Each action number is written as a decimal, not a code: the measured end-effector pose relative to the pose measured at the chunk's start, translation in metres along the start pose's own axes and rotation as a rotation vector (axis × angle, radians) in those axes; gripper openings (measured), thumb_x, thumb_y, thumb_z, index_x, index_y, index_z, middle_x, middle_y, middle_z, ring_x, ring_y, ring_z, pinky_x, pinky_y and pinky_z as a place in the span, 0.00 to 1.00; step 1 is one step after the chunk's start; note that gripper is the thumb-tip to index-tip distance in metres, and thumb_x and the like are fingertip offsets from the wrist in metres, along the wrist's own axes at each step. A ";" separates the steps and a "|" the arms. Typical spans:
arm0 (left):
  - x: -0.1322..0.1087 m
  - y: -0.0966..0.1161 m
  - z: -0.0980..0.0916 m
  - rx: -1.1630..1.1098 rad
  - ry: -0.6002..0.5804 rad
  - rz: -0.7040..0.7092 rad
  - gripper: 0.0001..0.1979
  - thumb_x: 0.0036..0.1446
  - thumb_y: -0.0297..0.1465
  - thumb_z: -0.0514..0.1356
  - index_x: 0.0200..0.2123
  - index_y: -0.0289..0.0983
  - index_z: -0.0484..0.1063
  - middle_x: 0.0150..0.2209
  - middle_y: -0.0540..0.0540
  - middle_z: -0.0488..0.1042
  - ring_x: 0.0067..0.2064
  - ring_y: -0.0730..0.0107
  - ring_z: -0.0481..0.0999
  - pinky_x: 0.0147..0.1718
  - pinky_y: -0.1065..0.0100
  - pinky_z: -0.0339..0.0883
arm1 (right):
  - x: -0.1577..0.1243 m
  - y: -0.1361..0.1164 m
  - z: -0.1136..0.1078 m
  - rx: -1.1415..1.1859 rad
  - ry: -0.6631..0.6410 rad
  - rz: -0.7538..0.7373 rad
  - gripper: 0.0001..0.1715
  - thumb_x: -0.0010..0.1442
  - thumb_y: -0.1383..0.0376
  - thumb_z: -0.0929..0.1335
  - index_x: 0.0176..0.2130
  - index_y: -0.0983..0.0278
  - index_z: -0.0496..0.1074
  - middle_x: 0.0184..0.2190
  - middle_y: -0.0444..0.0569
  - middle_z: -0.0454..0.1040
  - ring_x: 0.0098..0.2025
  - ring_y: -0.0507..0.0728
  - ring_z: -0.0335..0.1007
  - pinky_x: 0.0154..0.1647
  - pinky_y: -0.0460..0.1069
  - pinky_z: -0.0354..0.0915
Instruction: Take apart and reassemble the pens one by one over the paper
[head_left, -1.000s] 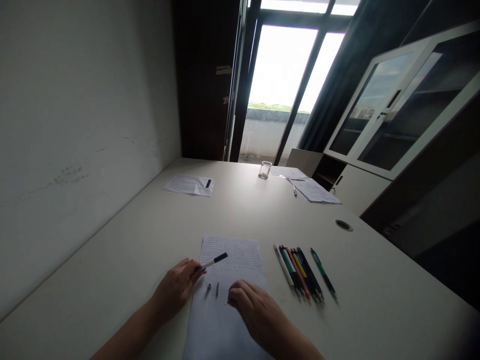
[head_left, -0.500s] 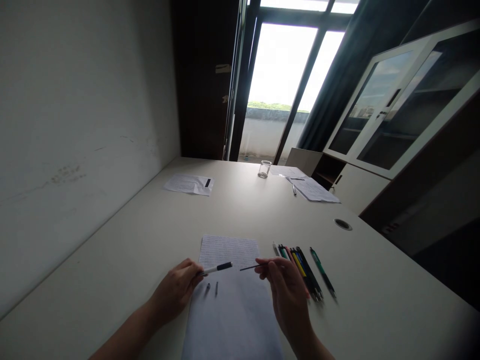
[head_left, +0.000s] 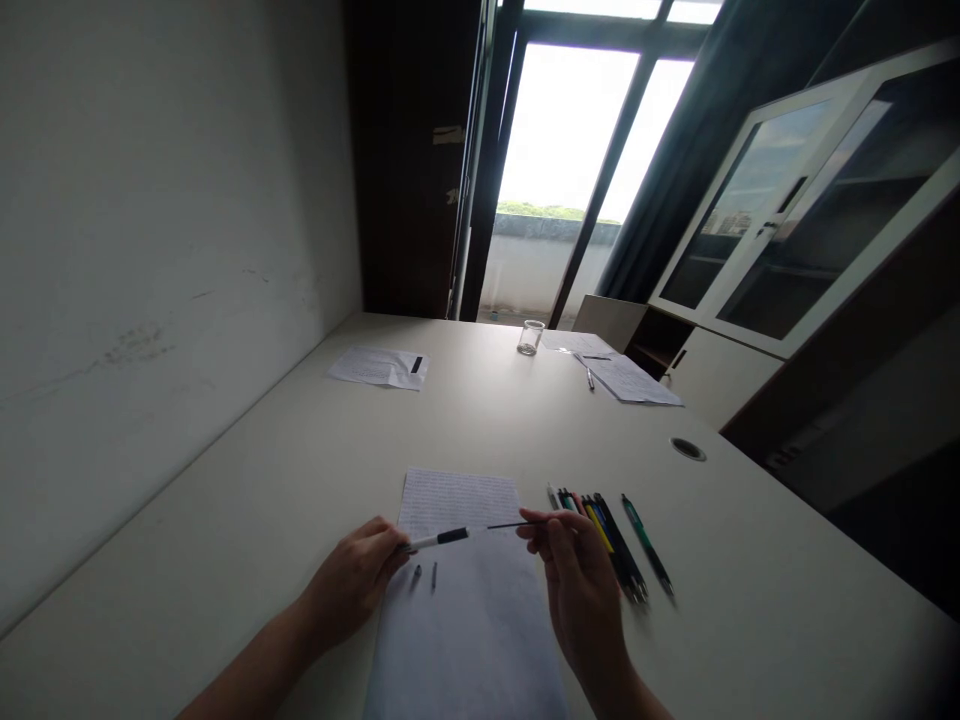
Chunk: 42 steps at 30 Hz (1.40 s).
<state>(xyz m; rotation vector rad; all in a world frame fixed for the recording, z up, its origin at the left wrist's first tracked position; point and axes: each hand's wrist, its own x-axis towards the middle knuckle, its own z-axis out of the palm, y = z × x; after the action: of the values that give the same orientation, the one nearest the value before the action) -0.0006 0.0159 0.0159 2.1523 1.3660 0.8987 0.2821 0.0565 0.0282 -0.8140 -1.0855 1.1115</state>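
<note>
You are in an office. A long pale desk (head_left: pixel 300 470) fills the lower half of the frame, with a cable hole (head_left: pixel 688 449) at mid-right. At lower centre lies a written sheet (head_left: pixel 457 495), with a pen (head_left: pixel 442 538) and refill (head_left: pixel 510 524) over it and a row of pens (head_left: pixel 607 540) to its right. More papers (head_left: pixel 379 367) lie left of centre and others (head_left: pixel 626 380) right of centre, near a glass (head_left: pixel 530 338). A glass-door cabinet (head_left: pixel 787 220) stands at upper right. A tall window (head_left: pixel 570 150) with a dark curtain (head_left: pixel 675 150) fills top centre, and a bare wall (head_left: pixel 150 250) takes the left.
</note>
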 end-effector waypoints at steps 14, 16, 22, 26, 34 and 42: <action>0.000 0.001 0.002 -0.020 -0.010 0.060 0.06 0.69 0.27 0.54 0.42 0.39 0.71 0.40 0.45 0.73 0.40 0.66 0.74 0.41 0.68 0.69 | -0.004 0.007 0.007 -0.255 -0.267 0.054 0.10 0.63 0.58 0.71 0.40 0.62 0.76 0.42 0.54 0.81 0.33 0.56 0.76 0.31 0.49 0.71; 0.000 0.002 0.002 -0.009 -0.011 0.077 0.06 0.69 0.27 0.54 0.42 0.39 0.71 0.40 0.44 0.74 0.40 0.66 0.74 0.41 0.67 0.69 | -0.005 0.007 0.009 -0.343 -0.330 0.046 0.11 0.63 0.57 0.71 0.39 0.62 0.78 0.38 0.53 0.81 0.30 0.55 0.75 0.29 0.49 0.71; 0.001 0.004 0.001 0.027 0.004 0.135 0.07 0.70 0.27 0.53 0.42 0.38 0.71 0.38 0.44 0.75 0.39 0.65 0.74 0.40 0.66 0.70 | -0.005 0.009 0.009 -0.478 -0.413 -0.052 0.08 0.64 0.60 0.70 0.38 0.61 0.79 0.36 0.50 0.80 0.26 0.52 0.73 0.29 0.47 0.70; 0.001 0.003 0.002 0.043 0.009 0.138 0.07 0.70 0.27 0.53 0.42 0.38 0.71 0.37 0.44 0.75 0.39 0.65 0.74 0.40 0.66 0.71 | -0.005 0.011 0.008 -0.518 -0.447 -0.117 0.09 0.66 0.62 0.68 0.42 0.60 0.79 0.38 0.49 0.80 0.26 0.52 0.73 0.29 0.47 0.71; 0.001 0.002 0.002 0.053 0.023 0.135 0.07 0.69 0.27 0.54 0.43 0.38 0.71 0.38 0.44 0.75 0.40 0.65 0.74 0.39 0.66 0.71 | -0.007 0.007 0.007 -0.594 -0.368 -0.169 0.05 0.64 0.63 0.70 0.36 0.61 0.76 0.31 0.45 0.77 0.24 0.51 0.72 0.28 0.45 0.69; 0.001 0.004 0.001 0.041 0.031 0.123 0.07 0.69 0.28 0.54 0.42 0.38 0.73 0.37 0.44 0.75 0.39 0.65 0.75 0.39 0.67 0.72 | -0.007 0.010 0.009 -0.603 -0.362 -0.088 0.12 0.64 0.57 0.70 0.33 0.61 0.76 0.27 0.45 0.76 0.21 0.52 0.70 0.25 0.46 0.67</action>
<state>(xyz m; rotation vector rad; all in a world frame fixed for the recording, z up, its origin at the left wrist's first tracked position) 0.0036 0.0154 0.0182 2.2829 1.2884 0.9613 0.2701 0.0528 0.0195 -1.0386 -1.7926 0.8780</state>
